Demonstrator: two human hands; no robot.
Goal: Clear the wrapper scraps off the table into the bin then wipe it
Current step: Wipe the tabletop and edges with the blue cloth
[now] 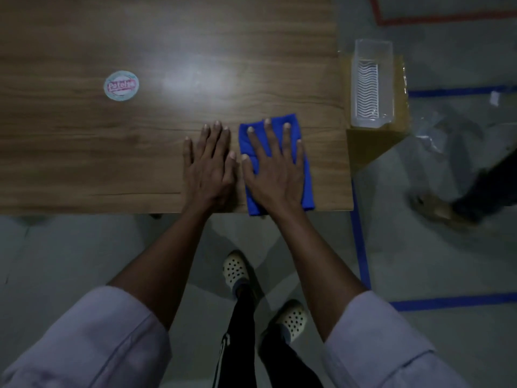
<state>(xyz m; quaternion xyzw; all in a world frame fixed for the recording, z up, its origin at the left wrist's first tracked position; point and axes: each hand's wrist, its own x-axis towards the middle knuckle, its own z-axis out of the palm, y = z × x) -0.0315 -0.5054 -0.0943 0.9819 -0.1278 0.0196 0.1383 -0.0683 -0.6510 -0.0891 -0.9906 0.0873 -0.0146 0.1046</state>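
Two hands laid flat, right hand (275,175) spread on folded blue cloth (277,163) (near table (112,152) edge), left hand (208,166) pressed on bare wood, fingers straight.

Dim, soft frame; overhead glare patch on the table (84,152), edges bowed, right side blurred

On view: one wooden table (84,152), one folded blue cloth (307,191), one round printed label (121,85), one clear plastic container (370,82), one cardboard box (372,144), two bare hands, the left hand (209,169) and the right hand (275,175), and two pale perforated clogs (235,268).
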